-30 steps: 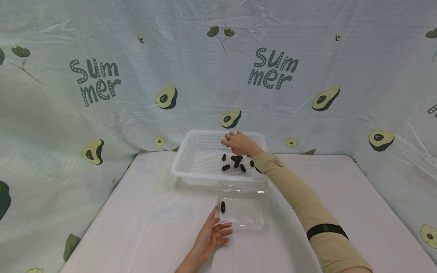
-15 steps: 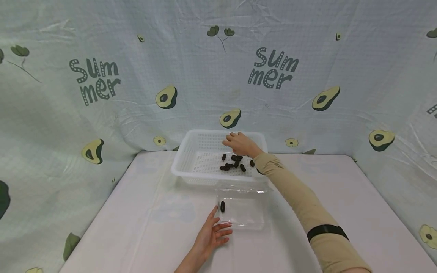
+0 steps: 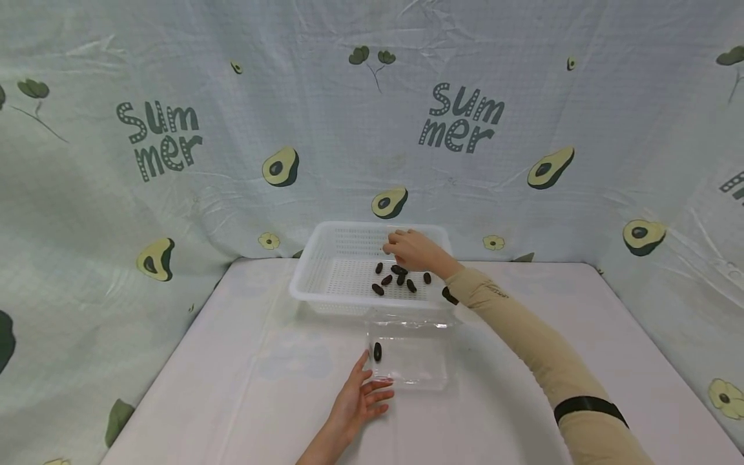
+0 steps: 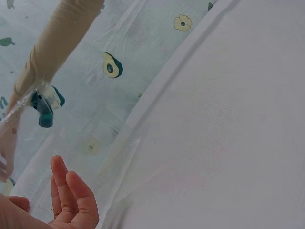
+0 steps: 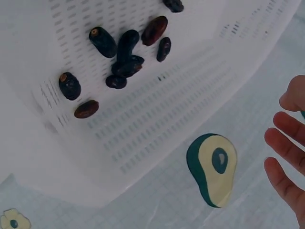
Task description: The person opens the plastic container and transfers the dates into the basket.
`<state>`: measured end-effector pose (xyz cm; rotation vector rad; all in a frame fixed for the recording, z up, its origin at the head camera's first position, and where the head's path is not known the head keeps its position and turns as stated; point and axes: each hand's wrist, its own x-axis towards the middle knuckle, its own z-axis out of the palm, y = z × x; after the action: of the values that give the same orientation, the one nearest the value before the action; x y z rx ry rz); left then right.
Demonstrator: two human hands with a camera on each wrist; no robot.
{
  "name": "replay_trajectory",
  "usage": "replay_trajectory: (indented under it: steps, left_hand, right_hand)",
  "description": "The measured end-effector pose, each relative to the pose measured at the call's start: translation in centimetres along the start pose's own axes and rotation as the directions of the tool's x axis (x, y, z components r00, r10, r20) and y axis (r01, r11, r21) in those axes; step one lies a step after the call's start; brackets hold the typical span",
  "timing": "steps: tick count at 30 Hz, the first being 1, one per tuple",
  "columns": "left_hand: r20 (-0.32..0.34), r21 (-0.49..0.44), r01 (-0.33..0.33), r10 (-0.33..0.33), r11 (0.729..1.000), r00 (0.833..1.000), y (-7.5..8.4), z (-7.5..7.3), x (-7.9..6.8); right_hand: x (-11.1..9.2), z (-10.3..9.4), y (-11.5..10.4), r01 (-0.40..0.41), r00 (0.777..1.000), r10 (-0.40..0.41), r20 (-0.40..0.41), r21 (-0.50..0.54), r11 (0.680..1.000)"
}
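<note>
Several dark dates (image 5: 103,43) lie on the perforated floor of a white plastic basket (image 3: 318,284). Over the basket's back right part is my right hand (image 3: 414,250). In the right wrist view its fingers (image 5: 286,145) are apart and slightly bent, with no date visible between them. A lidded clear plastic box (image 3: 415,361) stands in front of the basket, with a single date (image 3: 378,352) at its left side. Relaxed and spread, my left hand (image 3: 357,400) rests by the box's left front corner, its fingertips right at the wall.
A white-covered table (image 3: 279,400) carries the basket and box. Behind it hangs a pale curtain (image 3: 325,116) printed with avocados and lettering. The right forearm's tan sleeve (image 3: 523,342) crosses over the table's right half.
My right hand has shifted slightly right and toward me. Two dates at the basket's front that touched half a second ago now lie apart. The left hand stays put.
</note>
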<state>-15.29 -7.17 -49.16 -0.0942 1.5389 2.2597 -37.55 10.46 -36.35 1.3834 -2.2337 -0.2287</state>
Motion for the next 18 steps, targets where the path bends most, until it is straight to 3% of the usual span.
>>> replay_trajectory:
  steps: [7, 13, 18]
  left_hand:
    - [-0.008, 0.003, 0.003, -0.003, 1.0, 1.0, 0.0, 0.2, -0.1]
    - [-0.012, 0.007, 0.002, -0.002, 1.0, 1.0, 0.0, 0.4, 0.0]
    - [-0.017, 0.007, -0.001, 0.001, 1.0, 1.0, 0.0, 0.4, 0.1]
  right_hand:
    - [-1.9, -3.4, -1.5, 0.03, 0.995, -0.026, -0.094, 0.048, 0.998]
    - [-4.1, -6.3, -3.1, 0.112, 0.974, -0.093, -0.208, 0.083, 0.99]
    - [-6.3, -8.8, -4.5, 0.129, 0.966, -0.104, -0.237, 0.093, 0.987]
